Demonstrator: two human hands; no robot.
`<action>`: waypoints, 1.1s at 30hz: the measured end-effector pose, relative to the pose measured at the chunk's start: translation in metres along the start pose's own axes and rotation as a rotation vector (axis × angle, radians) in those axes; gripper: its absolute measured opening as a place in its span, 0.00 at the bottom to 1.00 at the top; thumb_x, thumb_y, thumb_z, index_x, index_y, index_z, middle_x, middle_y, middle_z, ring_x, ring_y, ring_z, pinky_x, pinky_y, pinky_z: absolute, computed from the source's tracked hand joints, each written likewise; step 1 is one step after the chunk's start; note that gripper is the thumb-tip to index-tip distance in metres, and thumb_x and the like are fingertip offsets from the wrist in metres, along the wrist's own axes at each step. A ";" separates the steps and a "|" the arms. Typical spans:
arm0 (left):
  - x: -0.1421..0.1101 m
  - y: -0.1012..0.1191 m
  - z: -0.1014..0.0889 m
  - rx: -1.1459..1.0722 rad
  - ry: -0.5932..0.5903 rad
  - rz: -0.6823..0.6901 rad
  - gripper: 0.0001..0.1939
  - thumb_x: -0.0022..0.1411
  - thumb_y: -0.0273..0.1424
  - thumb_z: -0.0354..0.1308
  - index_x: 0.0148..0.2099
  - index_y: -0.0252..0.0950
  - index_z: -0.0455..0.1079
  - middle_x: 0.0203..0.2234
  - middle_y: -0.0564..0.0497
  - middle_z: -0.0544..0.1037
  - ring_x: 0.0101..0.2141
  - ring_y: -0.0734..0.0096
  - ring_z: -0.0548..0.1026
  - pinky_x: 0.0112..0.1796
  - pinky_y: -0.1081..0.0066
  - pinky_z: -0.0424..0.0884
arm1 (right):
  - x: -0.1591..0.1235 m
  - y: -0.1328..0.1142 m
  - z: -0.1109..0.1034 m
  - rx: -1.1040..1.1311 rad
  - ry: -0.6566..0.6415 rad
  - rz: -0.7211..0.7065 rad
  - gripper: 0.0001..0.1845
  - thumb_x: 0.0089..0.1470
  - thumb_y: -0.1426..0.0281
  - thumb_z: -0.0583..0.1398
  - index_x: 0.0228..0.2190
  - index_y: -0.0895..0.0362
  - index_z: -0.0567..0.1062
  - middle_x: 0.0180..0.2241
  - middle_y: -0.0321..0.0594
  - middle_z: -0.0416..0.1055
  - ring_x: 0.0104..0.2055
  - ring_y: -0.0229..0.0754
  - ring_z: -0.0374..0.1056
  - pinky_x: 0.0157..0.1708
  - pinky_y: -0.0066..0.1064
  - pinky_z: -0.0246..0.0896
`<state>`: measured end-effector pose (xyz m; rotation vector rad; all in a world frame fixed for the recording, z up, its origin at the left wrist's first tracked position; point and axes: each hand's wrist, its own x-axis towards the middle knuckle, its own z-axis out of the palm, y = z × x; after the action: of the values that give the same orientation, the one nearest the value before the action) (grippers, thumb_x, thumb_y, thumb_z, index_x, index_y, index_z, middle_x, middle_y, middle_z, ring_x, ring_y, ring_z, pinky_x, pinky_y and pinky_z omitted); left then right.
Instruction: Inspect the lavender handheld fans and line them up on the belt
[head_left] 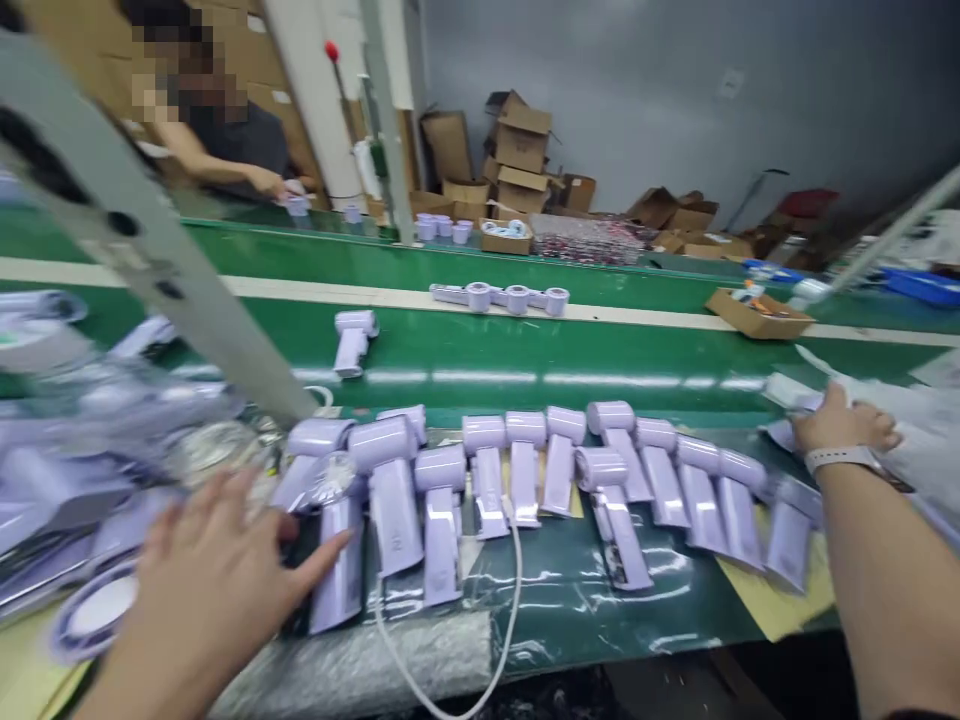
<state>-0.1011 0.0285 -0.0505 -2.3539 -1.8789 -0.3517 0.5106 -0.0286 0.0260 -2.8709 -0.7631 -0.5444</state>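
My left hand [214, 580] hovers over the near left of the bench with its fingers spread, holding nothing. Just beyond its thumb stands a lilac hair-dryer-shaped housing [337, 570]. More such housings [394, 510] form a loose row across the bench; one housing [619, 520] lies nearer, its handle open along one side. At the far right my right hand [847, 425], with a pale wristband, is curled at the edge of a white plastic bag [922, 425]. What its fingers close on is blurred and partly hidden. A white cable [517, 590] loops from one housing over the front edge.
Lilac parts [60, 470] pile up at left beside a slanted metal post [150, 230]. A green conveyor belt [637, 350] carries a single housing [352, 345] and round-ended parts [517, 298]. A small carton [757, 315] stands at right. Across the belt, a co-worker [232, 140] handles a lilac part.
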 end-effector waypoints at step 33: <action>-0.023 0.015 -0.028 -2.090 0.058 -0.251 0.33 0.56 0.59 0.65 0.47 0.34 0.79 0.44 0.39 0.84 0.40 0.57 0.83 0.41 0.63 0.80 | -0.237 -0.323 -0.109 0.615 -0.657 -1.268 0.16 0.69 0.67 0.52 0.54 0.53 0.71 0.37 0.39 0.75 0.34 0.44 0.71 0.38 0.37 0.69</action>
<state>-0.0941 -0.0029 -0.0279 -2.1409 -1.6800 -3.6180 0.1238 0.1208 0.0466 -1.6526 -2.2982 0.5468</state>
